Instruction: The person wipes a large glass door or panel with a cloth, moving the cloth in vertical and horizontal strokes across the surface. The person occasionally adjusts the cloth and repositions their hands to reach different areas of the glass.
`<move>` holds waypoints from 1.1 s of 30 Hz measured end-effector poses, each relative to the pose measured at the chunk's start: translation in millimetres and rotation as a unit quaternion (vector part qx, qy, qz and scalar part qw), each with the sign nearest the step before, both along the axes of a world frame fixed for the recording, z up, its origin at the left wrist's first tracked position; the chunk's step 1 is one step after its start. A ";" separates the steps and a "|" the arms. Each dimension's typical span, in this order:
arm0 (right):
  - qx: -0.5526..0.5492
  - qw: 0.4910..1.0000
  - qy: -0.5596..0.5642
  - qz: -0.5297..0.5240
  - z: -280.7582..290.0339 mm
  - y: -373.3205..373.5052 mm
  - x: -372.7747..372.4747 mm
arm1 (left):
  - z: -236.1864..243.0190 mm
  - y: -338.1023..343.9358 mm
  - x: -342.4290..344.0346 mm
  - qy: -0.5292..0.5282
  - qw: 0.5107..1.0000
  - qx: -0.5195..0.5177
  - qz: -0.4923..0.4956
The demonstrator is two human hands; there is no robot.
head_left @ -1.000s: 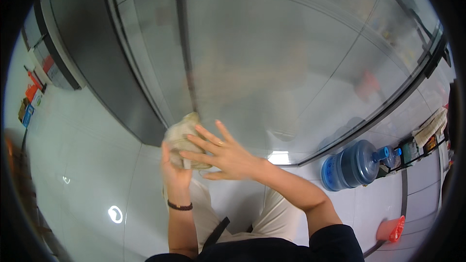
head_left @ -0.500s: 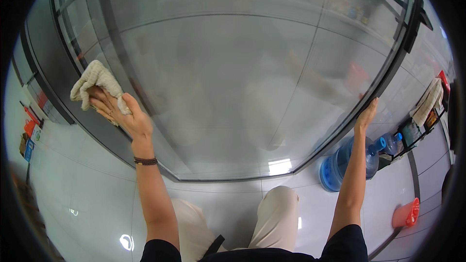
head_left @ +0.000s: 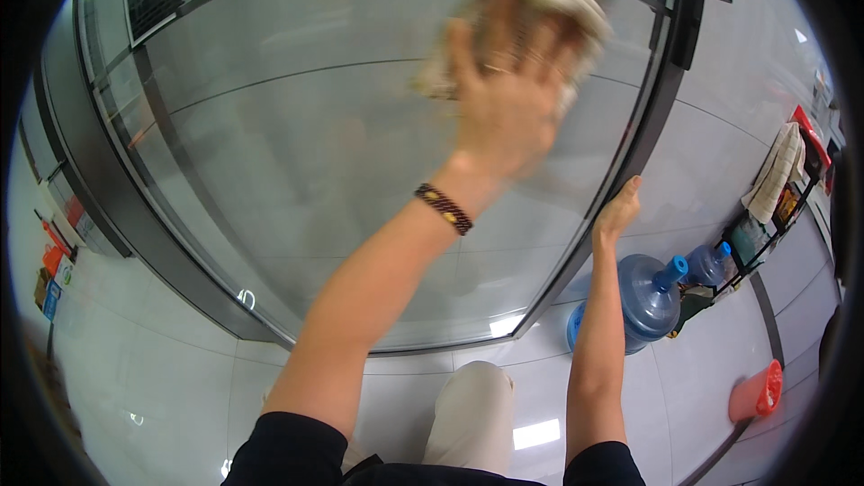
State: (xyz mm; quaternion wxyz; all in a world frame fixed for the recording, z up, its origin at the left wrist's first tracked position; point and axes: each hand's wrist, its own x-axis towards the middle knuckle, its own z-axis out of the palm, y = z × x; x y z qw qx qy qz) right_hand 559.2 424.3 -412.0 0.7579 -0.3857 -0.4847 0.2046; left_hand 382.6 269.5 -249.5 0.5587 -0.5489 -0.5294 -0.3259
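Observation:
A framed glass door (head_left: 297, 162) fills most of the view before me. Spread against its upper right part is my left hand (head_left: 508, 117), pressing a cream cloth (head_left: 580, 9) to the pane. Motion smears the cloth and fingers, though the palm clearly covers part of it. A dark beaded bracelet (head_left: 443, 208) circles that wrist. On the right, my right hand (head_left: 619, 210) grips the door's dark edge frame (head_left: 650, 121); its thumb side shows, while the other fingers are hidden behind the frame.
A large blue water jug (head_left: 650, 301) stands right of my right forearm, with a smaller one (head_left: 708, 264) behind. Farther right are a black rack (head_left: 781, 238) with a draped towel (head_left: 776, 171) and a red bin (head_left: 754, 393). A door handle (head_left: 691, 9) juts from the frame.
My left hand has swept the cloth from the pane's left side up to the upper right. The door's right edge, with my right hand on it, now appears farther left.

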 end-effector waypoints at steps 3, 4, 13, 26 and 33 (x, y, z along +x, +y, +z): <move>0.021 1.000 -0.015 -0.006 0.2 -1.3 -3.6 | -62.5 27.7 17.5 0.181 0.978 -0.092 -0.041; 0.054 0.998 -0.009 -0.024 4.3 -6.2 -10.6 | -98.2 31.0 15.5 0.249 0.959 -0.127 -0.041; 0.032 0.998 -0.043 -0.037 4.6 -6.9 -0.8 | -39.4 18.9 -9.3 0.267 0.945 -0.141 -0.126; 0.018 0.999 0.018 0.048 -6.8 8.4 6.3 | -41.9 58.0 62.1 0.207 0.966 -0.121 -0.100; -0.093 0.930 0.109 0.339 -14.7 1.4 31.5 | -170.2 19.5 24.4 0.404 0.843 -0.349 -0.057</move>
